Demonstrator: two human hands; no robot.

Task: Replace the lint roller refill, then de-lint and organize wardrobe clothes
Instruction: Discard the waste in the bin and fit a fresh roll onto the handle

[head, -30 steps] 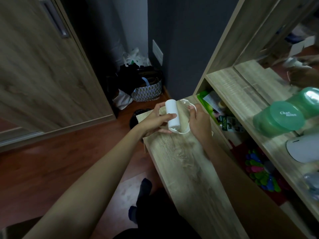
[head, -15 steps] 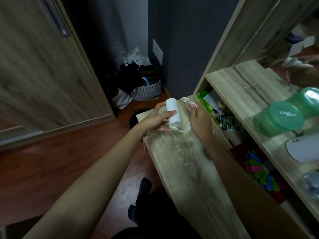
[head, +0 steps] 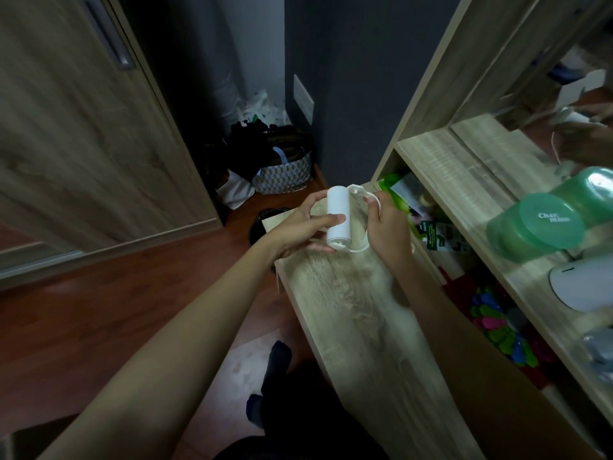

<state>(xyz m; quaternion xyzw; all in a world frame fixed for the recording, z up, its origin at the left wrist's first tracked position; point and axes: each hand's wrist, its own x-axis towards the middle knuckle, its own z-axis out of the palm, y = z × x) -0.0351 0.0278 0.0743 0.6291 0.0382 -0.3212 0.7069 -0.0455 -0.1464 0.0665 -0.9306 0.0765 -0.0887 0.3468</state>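
Observation:
A white lint roller refill (head: 338,215), a short upright cylinder, is held over the far end of a light wooden counter (head: 358,313). My left hand (head: 298,229) grips the cylinder from the left, thumb across its front. My right hand (head: 386,227) holds the thin white lint roller handle (head: 360,194), whose frame loops from the top of the cylinder down around its bottom end. Both hands sit close together, just above the counter.
A wooden shelf unit (head: 464,174) on the right carries a green plastic tub (head: 544,224) and a white object (head: 583,283); coloured items (head: 501,327) lie below. A patterned basket (head: 285,174) with dark clothes stands in the far corner. A wardrobe door (head: 76,127) stands left.
Both hands and the roller have drifted slightly up and right; the left thumb has slid across the front of the cylinder. The grips are unchanged.

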